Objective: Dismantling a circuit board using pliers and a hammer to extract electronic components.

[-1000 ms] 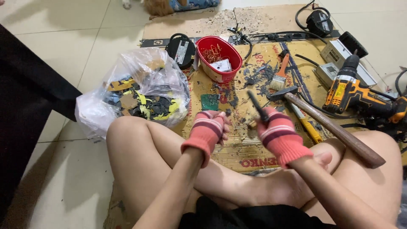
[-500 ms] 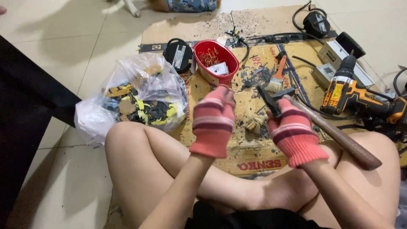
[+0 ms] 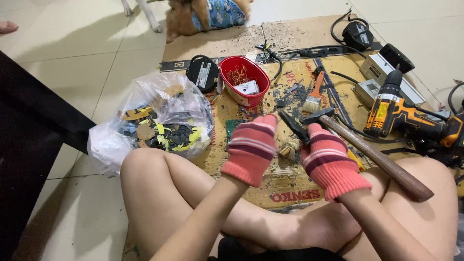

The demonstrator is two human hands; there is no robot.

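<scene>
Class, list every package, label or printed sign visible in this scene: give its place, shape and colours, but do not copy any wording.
Plastic bag: left of the cardboard, clear, crumpled, full of black and yellow scraps.
Label: pale rectangle on the black round device beside the red bowl.
Printed logo: red lettering on the cardboard mat's near edge.
Grey box: far right, long, with a printed side.

I see my left hand (image 3: 251, 147) and right hand (image 3: 331, 162) in pink gloves striped maroon and white, a red bowl (image 3: 241, 93), an orange-and-black drill (image 3: 401, 113), and a brown-handled hammer (image 3: 372, 154).

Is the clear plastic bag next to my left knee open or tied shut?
Open: the plastic bag gapes at the top, showing yellow and dark scraps inside.
</scene>
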